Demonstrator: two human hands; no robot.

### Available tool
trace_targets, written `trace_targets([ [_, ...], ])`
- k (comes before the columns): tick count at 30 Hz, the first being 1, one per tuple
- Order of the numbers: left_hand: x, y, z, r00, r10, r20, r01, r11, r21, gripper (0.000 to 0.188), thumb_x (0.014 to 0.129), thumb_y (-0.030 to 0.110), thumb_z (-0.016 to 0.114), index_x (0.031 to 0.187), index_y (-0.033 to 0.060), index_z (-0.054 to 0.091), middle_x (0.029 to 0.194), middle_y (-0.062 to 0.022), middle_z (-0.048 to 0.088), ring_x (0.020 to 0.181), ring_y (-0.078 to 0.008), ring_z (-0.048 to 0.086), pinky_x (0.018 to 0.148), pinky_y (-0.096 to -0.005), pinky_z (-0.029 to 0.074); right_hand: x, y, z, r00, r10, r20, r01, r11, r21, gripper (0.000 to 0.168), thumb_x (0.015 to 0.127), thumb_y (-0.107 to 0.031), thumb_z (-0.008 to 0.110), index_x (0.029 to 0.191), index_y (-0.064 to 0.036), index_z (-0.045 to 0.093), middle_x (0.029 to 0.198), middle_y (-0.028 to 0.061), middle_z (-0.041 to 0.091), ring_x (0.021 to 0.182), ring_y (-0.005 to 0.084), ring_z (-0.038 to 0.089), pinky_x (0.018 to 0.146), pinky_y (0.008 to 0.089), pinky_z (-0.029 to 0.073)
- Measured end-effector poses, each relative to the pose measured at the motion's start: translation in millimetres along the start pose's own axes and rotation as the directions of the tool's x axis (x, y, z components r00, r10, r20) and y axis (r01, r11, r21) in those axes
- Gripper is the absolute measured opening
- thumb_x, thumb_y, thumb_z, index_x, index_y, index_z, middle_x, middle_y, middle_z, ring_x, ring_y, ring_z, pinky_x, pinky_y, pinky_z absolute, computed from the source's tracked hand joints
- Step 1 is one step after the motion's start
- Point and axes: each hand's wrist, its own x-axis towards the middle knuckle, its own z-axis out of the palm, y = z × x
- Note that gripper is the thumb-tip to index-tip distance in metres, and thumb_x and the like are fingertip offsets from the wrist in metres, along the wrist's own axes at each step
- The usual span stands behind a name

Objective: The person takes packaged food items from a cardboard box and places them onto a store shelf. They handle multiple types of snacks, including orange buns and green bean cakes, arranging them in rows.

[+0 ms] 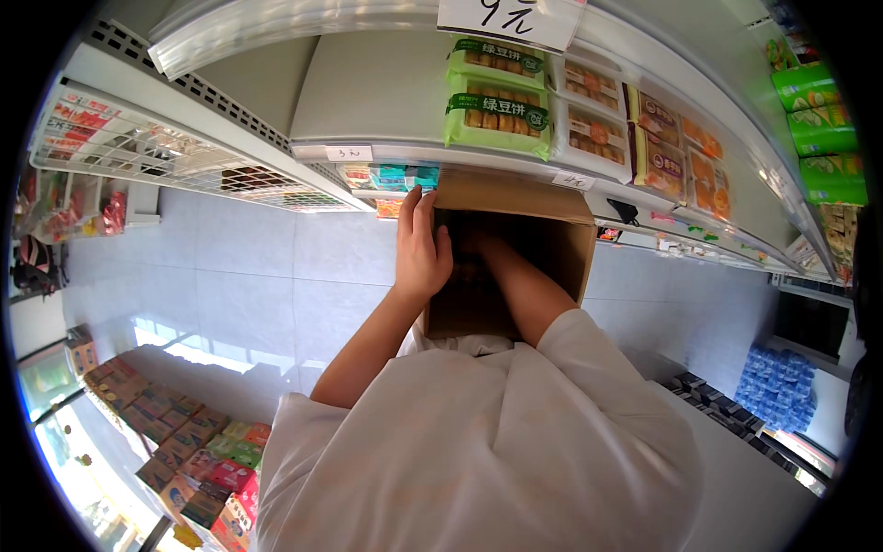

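A tall cardboard box [510, 191] stands against the shelf front with its top flaps apart. My left hand [422, 252] rests on the box's left rim, palm against it and fingers stretched towards the shelf. Deep inside the dark box is my right hand [476, 243]; its fingers are lost in shadow, so I cannot tell whether it holds anything. Some dim packages seem to lie at the bottom. On the shelf just beyond the box sit green packs of mung bean cakes [498, 114], with clear packs of pastries [591, 131] beside them.
Purple packs [659, 155] and orange-toned packs [707, 176] continue along the shelf [372, 96] to the right. A white wire basket [193, 162] juts out at the left. Stacked cartons [179, 428] stand behind me at lower left, and bundled blue bottles [776, 386] at lower right.
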Motion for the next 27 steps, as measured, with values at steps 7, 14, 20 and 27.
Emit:
trace_targets([
  [7, -4.2, -2.8, -2.9, 0.999, -0.049, -0.022, 0.048, 0.998, -0.027, 0.057, 0.085, -0.004, 0.056, 0.141, -0.0027, 0.044, 0.143, -0.0308, 0.045, 0.137, -0.0499, 0.041, 0.115, -0.0530, 0.036, 16.5, 39.9, 34.5, 0.980, -0.010, -0.197, 0.053, 0.975, 0.214, 0.028, 0.086, -0.018, 0.074, 0.110, -0.003, 0.071, 0.108, 0.0208, 0.073, 0.100, 0.0319, 0.071, 0.089, 0.0443, 0.057],
  [14, -3.3, -5.9, -1.4, 0.998, -0.026, -0.049, 0.022, 0.997, -0.074, 0.057, 0.084, -0.003, 0.057, 0.140, -0.0029, 0.045, 0.143, -0.0289, 0.046, 0.135, -0.0484, 0.043, 0.115, -0.0518, 0.036, 12.3, 68.6, 38.7, 0.958, 0.048, -0.283, 0.034, 0.960, 0.277, 0.031, 0.086, -0.021, 0.076, 0.112, -0.005, 0.071, 0.112, 0.0199, 0.072, 0.105, 0.0307, 0.069, 0.093, 0.0446, 0.056],
  [20, -0.8, -4.1, -0.7, 0.999, -0.018, -0.034, 0.015, 0.996, -0.083, 0.057, 0.084, -0.002, 0.058, 0.139, -0.0030, 0.046, 0.141, -0.0276, 0.048, 0.133, -0.0478, 0.044, 0.113, -0.0510, 0.038, 7.7, 95.1, 33.2, 0.949, 0.123, -0.290, -0.073, 0.981, 0.180, 0.030, 0.087, -0.025, 0.075, 0.109, -0.005, 0.072, 0.113, 0.0197, 0.072, 0.107, 0.0314, 0.069, 0.095, 0.0449, 0.056],
  [27, -7.2, -6.0, -5.9, 0.993, 0.050, -0.107, -0.053, 0.998, -0.022, 0.055, 0.084, -0.003, 0.061, 0.138, -0.0024, 0.047, 0.142, -0.0298, 0.046, 0.131, -0.0492, 0.046, 0.110, -0.0520, 0.042, -93.4, 10.1, -33.7, 0.917, 0.348, -0.196, -0.122, 0.711, 0.693, 0.011, 0.083, -0.009, 0.067, 0.093, -0.005, 0.068, 0.090, 0.0102, 0.066, 0.083, 0.0216, 0.064, 0.073, 0.0354, 0.052],
])
